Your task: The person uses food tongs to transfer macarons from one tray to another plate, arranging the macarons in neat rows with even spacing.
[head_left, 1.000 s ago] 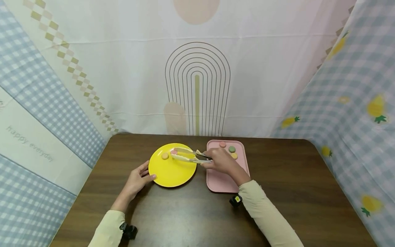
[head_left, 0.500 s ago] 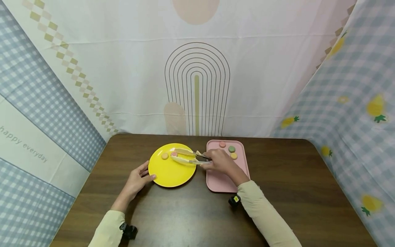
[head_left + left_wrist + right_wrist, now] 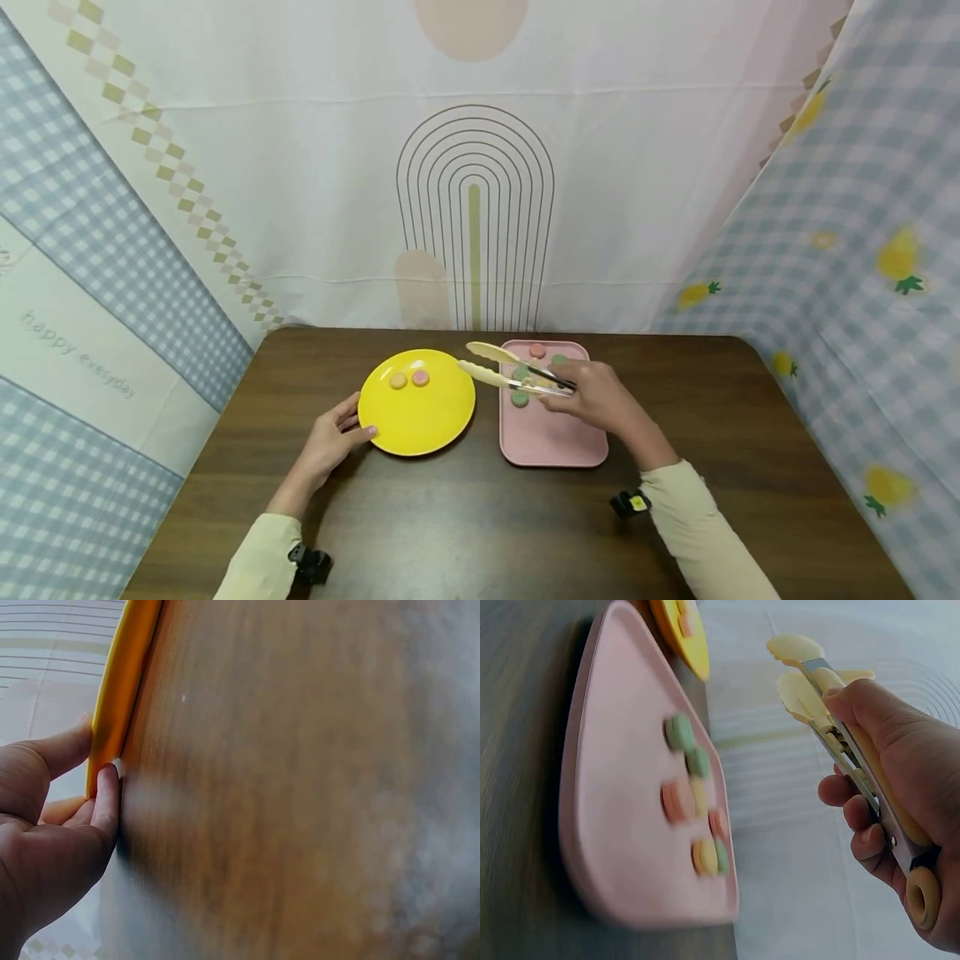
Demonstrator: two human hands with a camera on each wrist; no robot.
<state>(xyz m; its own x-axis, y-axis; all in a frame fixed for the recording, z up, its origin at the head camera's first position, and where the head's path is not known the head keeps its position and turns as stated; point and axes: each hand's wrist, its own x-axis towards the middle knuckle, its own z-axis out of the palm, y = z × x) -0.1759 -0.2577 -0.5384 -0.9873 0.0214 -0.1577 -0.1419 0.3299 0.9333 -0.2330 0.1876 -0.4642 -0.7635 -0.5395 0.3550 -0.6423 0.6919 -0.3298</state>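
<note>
Currently | left hand [image 3: 332,443]: pinching yellow plate [image 3: 416,422] | right hand [image 3: 600,398]: fingers curled round tongs [image 3: 525,387]

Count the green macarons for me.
3, all on the pink tray: one green macaron and a second toward the yellow plate, a third near the far edge.

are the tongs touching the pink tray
Apart: the right wrist view shows the tongs held clear of the pink tray, with white cloth visible between them.

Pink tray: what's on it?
Three green macaron-like pieces, two pink ones and two yellow ones, seen from the right wrist. In the head view, tongs and the right hand hide some; the tray beneath the pieces is covered.
</note>
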